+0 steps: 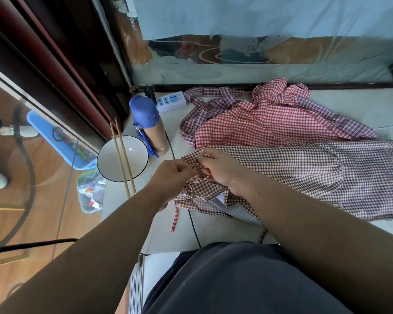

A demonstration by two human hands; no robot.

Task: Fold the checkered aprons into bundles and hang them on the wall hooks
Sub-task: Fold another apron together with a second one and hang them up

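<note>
White table (213, 232) against a glass pane (259, 30), wood floor (14, 200) to the left. Brown apron (304, 175) lies spread on the near side of the table. Left hand (170, 175) and right hand (222, 171) both pinch its bunched left end. Red apron (270, 125) lies behind, touching it. Bowl (123, 158) with chopsticks (120, 162) across it, bottle (149, 125) and power strip (171, 101) sit at the table's left.
</note>
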